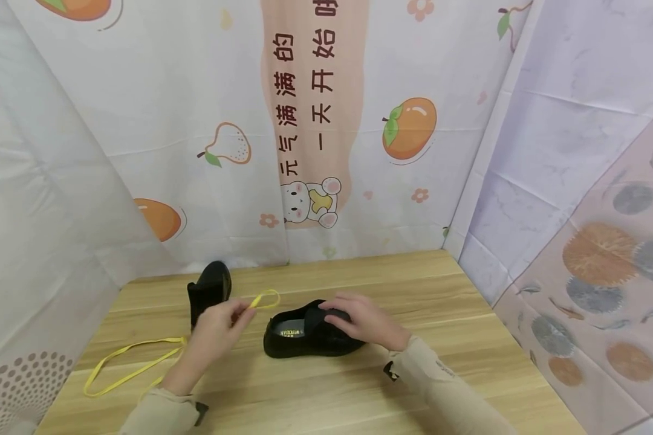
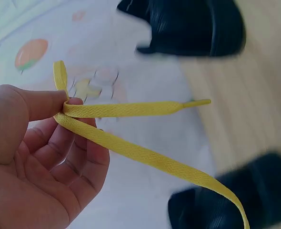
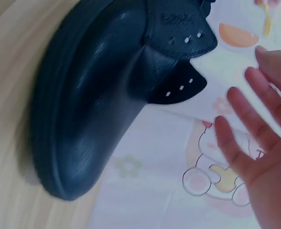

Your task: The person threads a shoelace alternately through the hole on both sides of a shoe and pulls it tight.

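My left hand (image 1: 214,332) pinches a flat yellow shoelace (image 1: 265,296) between thumb and fingertips, left of a black shoe (image 1: 283,347). In the left wrist view, a short loop of the lace (image 2: 131,109) rises above the pinch, while a tipped end and a longer strand run off to the right. My right hand (image 1: 370,323) is over the shoe's front. The right wrist view shows this hand (image 3: 269,157) apart from the shoe (image 3: 88,95), its fingers spread and holding nothing. Punched eyelets without lace show on the shoe's flaps.
A second black shoe (image 1: 212,290) stands at the table's back left, partly behind my left hand. Slack yellow lace (image 1: 114,393) lies on the wooden tabletop (image 1: 283,405) at the left. Printed fabric (image 1: 326,241) hangs behind the table and on both sides.
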`<state>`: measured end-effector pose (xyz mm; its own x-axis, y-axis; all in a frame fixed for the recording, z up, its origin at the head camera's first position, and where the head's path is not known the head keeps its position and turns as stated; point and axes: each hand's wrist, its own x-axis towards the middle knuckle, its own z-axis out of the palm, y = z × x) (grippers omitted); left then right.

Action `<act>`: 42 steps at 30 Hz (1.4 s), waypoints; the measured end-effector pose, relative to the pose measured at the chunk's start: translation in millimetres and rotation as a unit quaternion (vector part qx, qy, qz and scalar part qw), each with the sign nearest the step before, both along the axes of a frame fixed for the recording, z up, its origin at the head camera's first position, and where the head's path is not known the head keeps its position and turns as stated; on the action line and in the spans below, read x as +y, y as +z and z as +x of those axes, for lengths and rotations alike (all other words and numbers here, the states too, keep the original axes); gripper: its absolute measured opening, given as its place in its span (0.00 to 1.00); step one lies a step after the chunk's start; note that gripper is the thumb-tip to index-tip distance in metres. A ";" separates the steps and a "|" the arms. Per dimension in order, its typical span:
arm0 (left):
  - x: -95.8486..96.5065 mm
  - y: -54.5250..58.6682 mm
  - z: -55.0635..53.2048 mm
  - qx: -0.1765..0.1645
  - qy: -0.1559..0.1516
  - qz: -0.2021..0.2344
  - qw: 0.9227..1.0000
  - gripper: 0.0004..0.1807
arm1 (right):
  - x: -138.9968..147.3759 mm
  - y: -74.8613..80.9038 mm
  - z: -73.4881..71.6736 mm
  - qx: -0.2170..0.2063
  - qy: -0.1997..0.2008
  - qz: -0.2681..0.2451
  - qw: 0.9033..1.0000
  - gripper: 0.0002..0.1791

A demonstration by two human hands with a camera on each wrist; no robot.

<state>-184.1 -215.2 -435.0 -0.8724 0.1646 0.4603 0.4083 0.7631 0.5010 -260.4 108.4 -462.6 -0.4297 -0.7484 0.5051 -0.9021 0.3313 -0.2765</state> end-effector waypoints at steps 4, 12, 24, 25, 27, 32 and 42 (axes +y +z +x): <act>23.6 -16.8 -5.1 -0.051 -0.013 0.012 0.999 0.03 | -11.8 2.3 0.3 0.069 0.038 -0.019 0.997 0.16; 58.3 -33.9 -8.4 -0.102 -0.068 0.028 0.992 0.03 | -20.9 -5.9 4.0 0.100 0.057 -0.016 0.993 0.16; 70.5 -40.1 -10.1 -0.098 -0.083 0.026 0.991 0.04 | -17.4 -19.3 2.4 0.040 0.042 -0.013 0.998 0.06; 70.2 -41.0 -10.4 -0.096 -0.084 0.025 0.992 0.04 | -16.4 -19.6 2.2 0.030 0.042 -0.017 0.999 0.06; 69.2 -42.6 -10.8 -0.098 -0.082 0.026 0.992 0.04 | -14.0 -20.9 1.5 0.015 0.040 -0.024 0.999 0.05; 64.6 -45.0 -11.1 -0.115 -0.068 0.018 0.991 0.05 | -7.7 -18.9 0.6 -0.023 0.036 -0.037 0.998 0.04; 64.0 -42.7 -9.0 -0.102 -0.066 -0.017 0.992 0.04 | 4.9 -14.0 -5.4 -0.017 0.049 -0.077 0.996 0.05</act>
